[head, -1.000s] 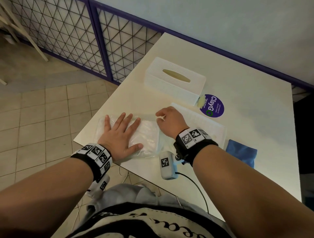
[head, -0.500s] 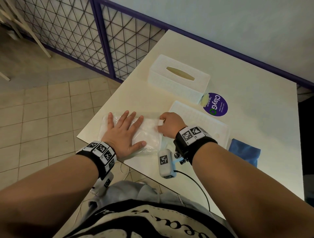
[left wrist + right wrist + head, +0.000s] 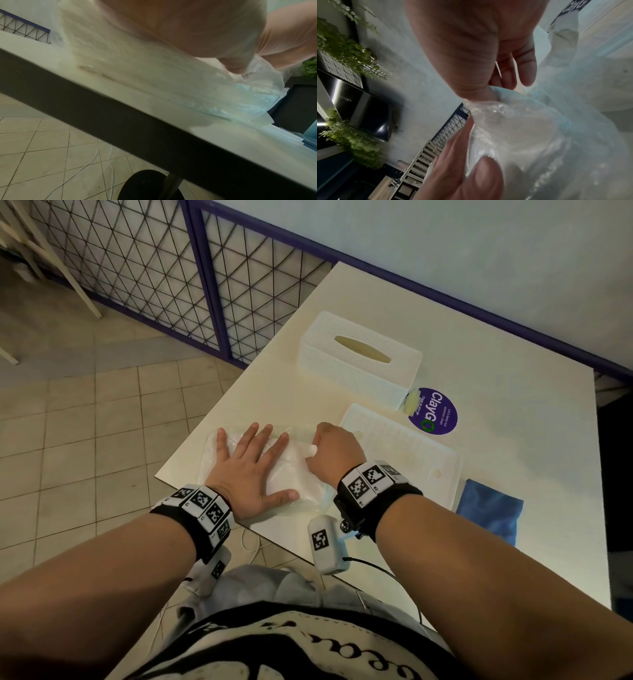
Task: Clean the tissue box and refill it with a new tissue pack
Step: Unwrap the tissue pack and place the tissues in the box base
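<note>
I have my left hand (image 3: 251, 474) laid flat on the tissue pack (image 3: 294, 470), fingers straight and spread, palm pressing the clear plastic wrap down. The left wrist view shows the heel of that hand (image 3: 180, 27) bearing on the pack (image 3: 154, 75), with the thumb tip resting on the crinkled plastic at its near end. The pack lies at the near left corner of the table (image 3: 496, 392), close to the edge.

My right hand (image 3: 337, 451) is curled at the right end of the pack, just beside my left fingertips. In the right wrist view its thumb and fingers (image 3: 518, 65) pinch a bunched fold of the wrapper (image 3: 505, 121), so this hand grips the plastic itself. A small white bit shows at the knuckles in the head view; I cannot tell whether it is tissue or wrapper.

The tissue box (image 3: 359, 361) stands farther back on the table, well apart from both hands, its slot facing up. Its flat white base panel (image 3: 411, 450) lies separately, just right of my right hand and partly hidden by the wrist. A round purple sticker (image 3: 433, 410) sits on the table beside the box's right end, and a blue cloth (image 3: 489, 515) lies at the panel's right.
</note>
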Demonstrator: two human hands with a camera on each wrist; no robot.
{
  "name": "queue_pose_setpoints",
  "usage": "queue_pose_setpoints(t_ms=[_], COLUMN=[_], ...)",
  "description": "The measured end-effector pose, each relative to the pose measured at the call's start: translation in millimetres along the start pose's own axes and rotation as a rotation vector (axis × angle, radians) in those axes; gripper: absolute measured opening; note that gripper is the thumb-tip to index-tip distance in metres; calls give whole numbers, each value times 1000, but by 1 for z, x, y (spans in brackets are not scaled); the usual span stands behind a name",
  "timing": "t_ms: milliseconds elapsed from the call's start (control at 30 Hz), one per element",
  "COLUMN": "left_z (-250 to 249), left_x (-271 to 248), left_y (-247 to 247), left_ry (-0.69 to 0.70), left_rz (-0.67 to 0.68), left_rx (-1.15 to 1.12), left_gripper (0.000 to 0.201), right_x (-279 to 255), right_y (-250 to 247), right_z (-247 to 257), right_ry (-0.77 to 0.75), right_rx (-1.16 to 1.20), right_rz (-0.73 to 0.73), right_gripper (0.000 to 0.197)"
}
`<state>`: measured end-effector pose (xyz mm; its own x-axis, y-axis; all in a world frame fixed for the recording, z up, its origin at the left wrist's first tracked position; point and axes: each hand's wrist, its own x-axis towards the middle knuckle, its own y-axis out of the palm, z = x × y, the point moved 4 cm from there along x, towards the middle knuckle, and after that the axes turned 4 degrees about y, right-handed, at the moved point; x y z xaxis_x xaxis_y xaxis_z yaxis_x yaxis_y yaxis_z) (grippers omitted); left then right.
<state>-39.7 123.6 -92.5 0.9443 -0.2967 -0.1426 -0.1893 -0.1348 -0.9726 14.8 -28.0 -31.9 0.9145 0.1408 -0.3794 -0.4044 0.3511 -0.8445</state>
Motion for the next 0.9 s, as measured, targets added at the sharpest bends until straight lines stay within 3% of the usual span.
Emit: queue_pose_setpoints(t_ms=[100,200,300,400,600,700,900], left_z=[-1,-3,-2,1,1,2,20], left_x=[-3,-7,-6,-6,-7,-6,4], left_y=[-6,-9,-11,-16,-13,-18,-34], left_ry=[30,53,36,-14,-44,-76,-158], left_rz=[55,60,15,-16,30,48,13], left_rx=[-19,54,77,62,134,132,159], left_gripper=[123,128,130,129,127,124,100], right_x=[-1,-7,-6,-5,-17,-16,-17], right_y=[1,3,-1,-6,-6,-24,-108], right_z=[-6,-13,-14,-19,-27,-33,-61], right_ry=[116,208,225,306,419,349,228], right_rx=[86,331,510,692,915,836,674], right_rz=[136,297,265,218,332,249,-111], right_gripper=[38,31,26,42,33,29,31])
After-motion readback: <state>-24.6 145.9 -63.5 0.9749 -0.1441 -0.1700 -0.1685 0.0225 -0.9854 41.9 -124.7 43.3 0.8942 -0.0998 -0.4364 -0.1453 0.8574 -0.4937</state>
